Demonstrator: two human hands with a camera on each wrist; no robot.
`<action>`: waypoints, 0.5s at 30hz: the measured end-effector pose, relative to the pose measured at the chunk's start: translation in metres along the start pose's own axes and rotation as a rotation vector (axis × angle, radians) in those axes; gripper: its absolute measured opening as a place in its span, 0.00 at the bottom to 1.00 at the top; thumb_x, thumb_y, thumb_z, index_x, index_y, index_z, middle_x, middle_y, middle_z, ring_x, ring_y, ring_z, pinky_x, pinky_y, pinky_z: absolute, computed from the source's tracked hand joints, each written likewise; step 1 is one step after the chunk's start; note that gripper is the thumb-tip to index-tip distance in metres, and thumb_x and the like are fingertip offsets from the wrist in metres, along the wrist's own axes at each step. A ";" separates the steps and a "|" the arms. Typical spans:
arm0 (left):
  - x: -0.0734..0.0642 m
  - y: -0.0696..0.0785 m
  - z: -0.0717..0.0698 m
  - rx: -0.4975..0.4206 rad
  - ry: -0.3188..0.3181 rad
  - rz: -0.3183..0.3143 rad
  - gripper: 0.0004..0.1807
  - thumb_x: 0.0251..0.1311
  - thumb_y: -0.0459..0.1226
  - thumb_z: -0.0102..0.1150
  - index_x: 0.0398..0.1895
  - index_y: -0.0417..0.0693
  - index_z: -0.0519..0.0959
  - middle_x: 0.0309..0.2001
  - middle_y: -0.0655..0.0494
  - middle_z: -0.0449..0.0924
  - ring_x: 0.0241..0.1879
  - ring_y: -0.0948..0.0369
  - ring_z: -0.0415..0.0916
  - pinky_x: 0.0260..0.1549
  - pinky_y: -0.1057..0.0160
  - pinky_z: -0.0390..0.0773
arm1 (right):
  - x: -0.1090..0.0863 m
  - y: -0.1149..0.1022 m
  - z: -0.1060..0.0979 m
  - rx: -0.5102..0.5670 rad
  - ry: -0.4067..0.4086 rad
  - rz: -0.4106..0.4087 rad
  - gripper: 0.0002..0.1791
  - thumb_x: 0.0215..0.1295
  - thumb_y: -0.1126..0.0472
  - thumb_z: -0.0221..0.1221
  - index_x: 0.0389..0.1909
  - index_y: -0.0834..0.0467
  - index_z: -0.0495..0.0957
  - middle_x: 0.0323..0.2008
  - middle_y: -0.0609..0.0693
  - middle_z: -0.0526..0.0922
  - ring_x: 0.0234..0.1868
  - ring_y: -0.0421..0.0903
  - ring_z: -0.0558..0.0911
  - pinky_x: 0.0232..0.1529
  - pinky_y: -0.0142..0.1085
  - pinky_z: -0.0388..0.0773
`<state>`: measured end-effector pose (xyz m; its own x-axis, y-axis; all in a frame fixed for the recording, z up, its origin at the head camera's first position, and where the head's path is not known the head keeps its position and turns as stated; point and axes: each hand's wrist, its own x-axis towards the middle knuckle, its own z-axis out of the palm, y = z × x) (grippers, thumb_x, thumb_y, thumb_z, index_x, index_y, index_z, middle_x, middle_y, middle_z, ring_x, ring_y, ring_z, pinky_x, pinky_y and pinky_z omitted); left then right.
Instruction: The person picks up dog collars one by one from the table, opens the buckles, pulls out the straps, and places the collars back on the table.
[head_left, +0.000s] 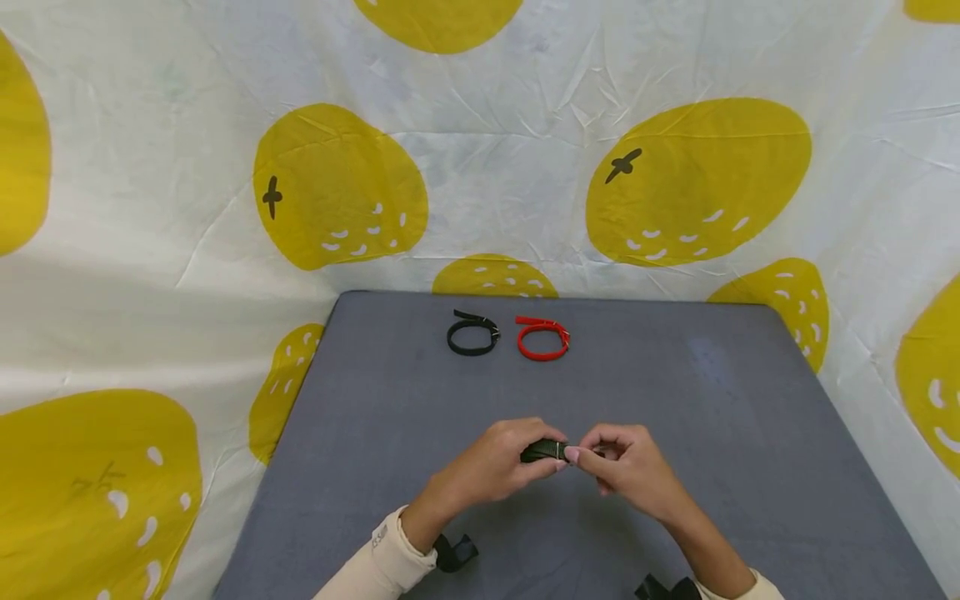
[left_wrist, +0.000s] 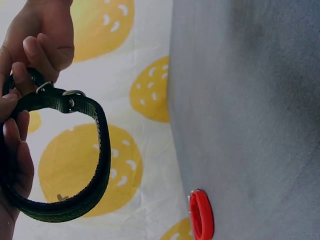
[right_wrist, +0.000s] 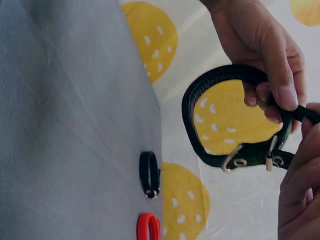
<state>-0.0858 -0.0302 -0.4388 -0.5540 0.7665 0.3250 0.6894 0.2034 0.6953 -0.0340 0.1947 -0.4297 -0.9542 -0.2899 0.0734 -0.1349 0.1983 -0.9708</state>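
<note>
A dark green collar (head_left: 542,451) is held between both hands above the front middle of the table. My left hand (head_left: 495,467) grips its loop, thumb on the near side. At its buckle end, my right hand (head_left: 633,468) pinches the strap. The right wrist view shows the round loop (right_wrist: 187,107), a metal D-ring (right_wrist: 229,161) and the buckle (right_wrist: 270,159), with the left hand (right_wrist: 270,50) above and the right hand (right_wrist: 302,182) at the edge. In the left wrist view, fingers partly cover the strap near the buckle (left_wrist: 44,87).
A black collar (head_left: 471,352) and a red collar (head_left: 542,356), both buckled into loops, lie side by side towards the back of the grey-covered table (head_left: 390,400). A white cloth with yellow fruit shapes (head_left: 495,192) hangs behind and around the table.
</note>
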 end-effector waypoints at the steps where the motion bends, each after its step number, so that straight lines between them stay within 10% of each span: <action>1: 0.000 0.000 0.000 -0.004 0.004 0.004 0.12 0.68 0.39 0.63 0.51 0.47 0.80 0.40 0.58 0.81 0.32 0.72 0.71 0.33 0.80 0.71 | 0.000 0.000 0.001 0.016 -0.002 -0.012 0.08 0.69 0.67 0.61 0.28 0.60 0.80 0.11 0.55 0.70 0.10 0.42 0.67 0.11 0.36 0.65; 9: -0.001 -0.002 0.001 -0.098 0.017 0.058 0.08 0.66 0.34 0.63 0.47 0.47 0.81 0.39 0.57 0.82 0.30 0.73 0.70 0.30 0.79 0.71 | -0.002 0.009 0.003 0.184 -0.020 -0.108 0.14 0.67 0.78 0.53 0.21 0.64 0.71 0.11 0.57 0.66 0.09 0.48 0.66 0.11 0.38 0.68; 15: -0.002 -0.006 0.000 -0.094 0.011 0.045 0.09 0.66 0.34 0.63 0.47 0.47 0.81 0.39 0.57 0.82 0.30 0.73 0.70 0.30 0.79 0.72 | 0.001 0.010 0.007 0.097 -0.005 -0.110 0.11 0.69 0.73 0.56 0.25 0.62 0.75 0.12 0.54 0.62 0.10 0.44 0.59 0.10 0.35 0.60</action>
<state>-0.0887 -0.0329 -0.4436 -0.5287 0.7667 0.3642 0.6674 0.1104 0.7365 -0.0340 0.1896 -0.4408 -0.9337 -0.3098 0.1793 -0.2117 0.0739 -0.9745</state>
